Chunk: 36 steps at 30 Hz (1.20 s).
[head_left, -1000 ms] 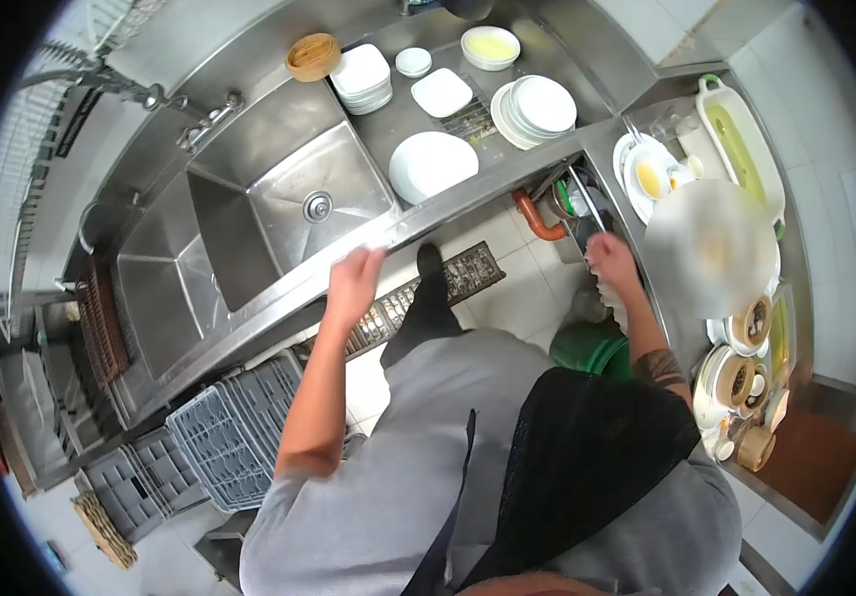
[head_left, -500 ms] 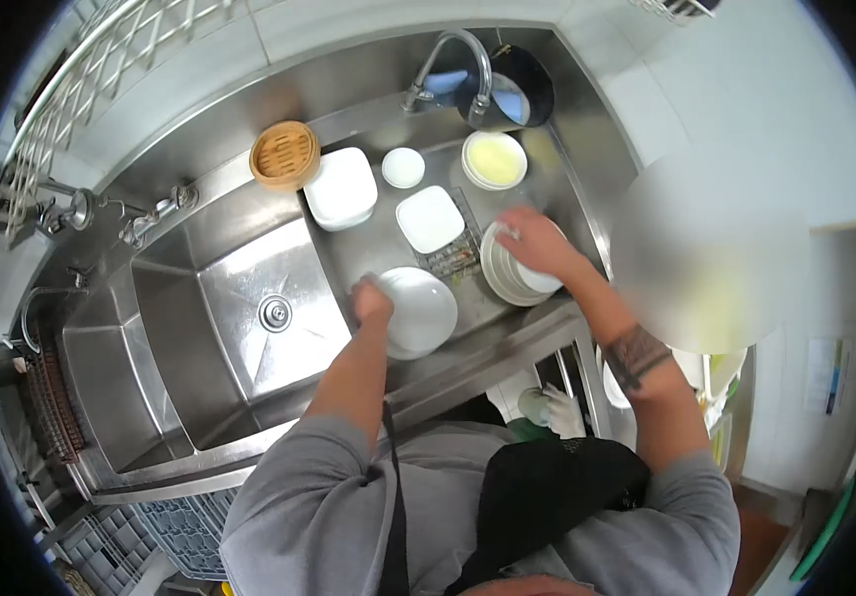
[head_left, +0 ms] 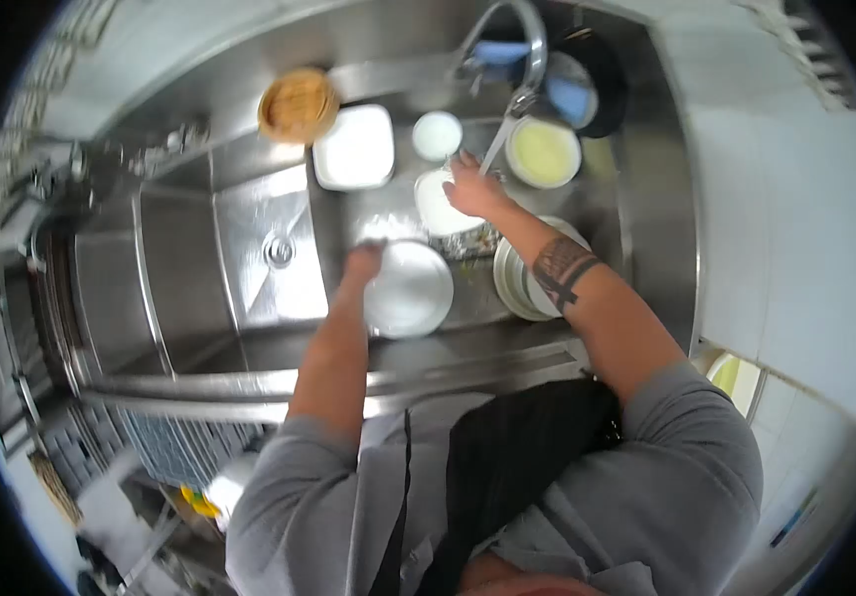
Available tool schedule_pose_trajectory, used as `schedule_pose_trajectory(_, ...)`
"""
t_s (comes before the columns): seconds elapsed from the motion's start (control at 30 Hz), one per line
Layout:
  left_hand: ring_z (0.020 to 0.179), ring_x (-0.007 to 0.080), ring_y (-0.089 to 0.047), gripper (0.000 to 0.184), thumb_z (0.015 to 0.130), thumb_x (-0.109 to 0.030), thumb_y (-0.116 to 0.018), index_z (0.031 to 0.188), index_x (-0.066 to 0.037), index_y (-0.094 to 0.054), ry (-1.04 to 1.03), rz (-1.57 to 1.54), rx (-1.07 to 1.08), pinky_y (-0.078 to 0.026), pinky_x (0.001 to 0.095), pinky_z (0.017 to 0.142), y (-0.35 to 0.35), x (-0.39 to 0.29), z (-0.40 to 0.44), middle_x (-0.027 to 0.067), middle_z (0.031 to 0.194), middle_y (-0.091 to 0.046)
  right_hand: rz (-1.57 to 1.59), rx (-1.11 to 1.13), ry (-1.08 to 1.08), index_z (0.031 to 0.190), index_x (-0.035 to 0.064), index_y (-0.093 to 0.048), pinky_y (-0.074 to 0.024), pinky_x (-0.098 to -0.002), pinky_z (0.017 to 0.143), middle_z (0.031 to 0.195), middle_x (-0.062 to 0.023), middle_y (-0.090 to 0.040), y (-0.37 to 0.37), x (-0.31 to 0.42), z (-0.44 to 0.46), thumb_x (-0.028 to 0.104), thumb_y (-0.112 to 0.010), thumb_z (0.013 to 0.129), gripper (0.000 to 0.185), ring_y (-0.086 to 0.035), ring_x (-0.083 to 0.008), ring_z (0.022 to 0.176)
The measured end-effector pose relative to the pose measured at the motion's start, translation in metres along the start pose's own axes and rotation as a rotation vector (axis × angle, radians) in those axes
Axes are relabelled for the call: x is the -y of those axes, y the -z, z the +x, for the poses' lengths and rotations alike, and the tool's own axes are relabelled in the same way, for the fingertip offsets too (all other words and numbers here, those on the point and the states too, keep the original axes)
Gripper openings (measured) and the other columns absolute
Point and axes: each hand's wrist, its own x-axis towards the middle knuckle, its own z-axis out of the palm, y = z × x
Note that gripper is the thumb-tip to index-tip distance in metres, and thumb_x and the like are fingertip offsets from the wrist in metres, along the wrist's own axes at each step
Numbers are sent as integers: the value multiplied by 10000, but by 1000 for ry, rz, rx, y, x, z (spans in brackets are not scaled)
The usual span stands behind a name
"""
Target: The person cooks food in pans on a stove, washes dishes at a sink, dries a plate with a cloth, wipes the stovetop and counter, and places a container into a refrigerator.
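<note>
A round white plate (head_left: 410, 290) lies on the metal drainboard. My left hand (head_left: 363, 260) is at its upper left rim; motion blur smears the fingers, so their grip is unclear. Over the right part of a square white dish (head_left: 438, 205), my right hand (head_left: 474, 189) reaches with its fingers apart. A pale streak, perhaps water, runs from the curved faucet (head_left: 529, 62) down to this hand. Partly behind my right forearm is a stack of round plates (head_left: 509, 276). A dirty wire grate (head_left: 466, 244) shows below the square dish.
Two deep sink basins (head_left: 274, 209) are at the left. Along the back stand a bamboo steamer (head_left: 297, 104), stacked square white dishes (head_left: 353, 147), a small bowl (head_left: 437, 135), a bowl of yellow content (head_left: 543, 152) and a black pan (head_left: 607, 84). Grey racks (head_left: 184, 444) sit below the counter.
The view has turned from the side counter toward the sink. My left hand has moved to the round plate. My right hand has gone from the round plate stack left to the square dish.
</note>
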Motion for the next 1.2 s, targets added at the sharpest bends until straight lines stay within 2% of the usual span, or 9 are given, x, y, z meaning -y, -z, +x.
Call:
schedule_pose_trajectory(0.2,1107,374,-629,661,897,-583,-602,1155,25,-641,301,-391,157,-484,424,941,81,-50,-37,242,1176,-659,428,455,-117,1196,-17,-589,-463,-471,991,1226,-259,-597,-117,6,-103,317,-683,841,496,-568,-405,1177)
schedule_pose_trajectory(0.5,925,253,-649,436,890,-352,-716,1032,60,-704,129,-514,163,-499,380,853,96,-62,-57,161,970,-708,786,267,-314,1184,9,-602,-474,-462,978,1135,-230,-667,-155,-1,-135,284,-699,840,450,-631,-387,1104)
schedule_pose_trajectory(0.57,801,195,-612,363,883,-323,-729,1008,18,-728,344,-991,105,-493,341,776,129,-78,-63,105,870,-686,775,235,-419,1199,12,-610,-475,-459,978,1145,-227,-668,-176,-8,-141,264,-676,860,428,-631,-388,1101)
schedule_pose_trajectory(0.67,776,174,-595,394,863,-369,-745,1012,-5,-725,277,-732,130,-486,337,719,108,-74,-67,80,861,-673,819,240,-453,1250,21,-594,-472,-467,982,1170,-237,-659,-184,2,-162,243,-686,854,463,-621,-393,1124)
schedule_pose_trajectory(0.77,819,200,-617,460,855,-405,-743,1052,8,-699,245,-495,46,-500,352,736,112,-88,-55,115,909,-686,611,208,-414,1262,-13,-532,-574,-371,680,1094,-208,-667,-196,8,-149,180,-641,918,410,-704,-282,828)
schedule_pose_trajectory(0.97,951,251,-656,497,873,-376,-711,1153,29,-647,242,-579,180,-516,370,846,96,-87,-61,175,1074,-691,429,49,-391,1297,-19,-503,-584,-385,697,1167,-256,-645,-219,2,-154,173,-649,890,473,-709,-348,861)
schedule_pose_trajectory(1.07,1008,303,-672,477,886,-314,-686,1206,34,-620,232,-588,184,-513,410,889,96,-84,-69,235,1101,-685,648,240,-573,1333,-24,-497,-457,-491,1007,1236,-288,-608,-214,-4,-150,179,-596,865,519,-582,-441,1170)
schedule_pose_trajectory(1.13,1054,382,-655,437,891,-224,-637,1265,-1,-596,-113,-176,-44,-503,465,919,105,-90,-81,288,1090,-669,708,366,-563,1293,-59,-518,-468,-489,997,1227,-295,-609,-229,-16,-151,158,-550,859,487,-596,-432,1157)
schedule_pose_trajectory(1.2,1044,405,-646,433,883,-189,-618,1284,-29,-590,-18,-107,-55,-500,486,916,139,-124,-103,292,1070,-668,790,390,-575,1279,-61,-533,-465,-486,1004,1227,-291,-611,-240,-20,-155,159,-535,861,473,-602,-423,1155)
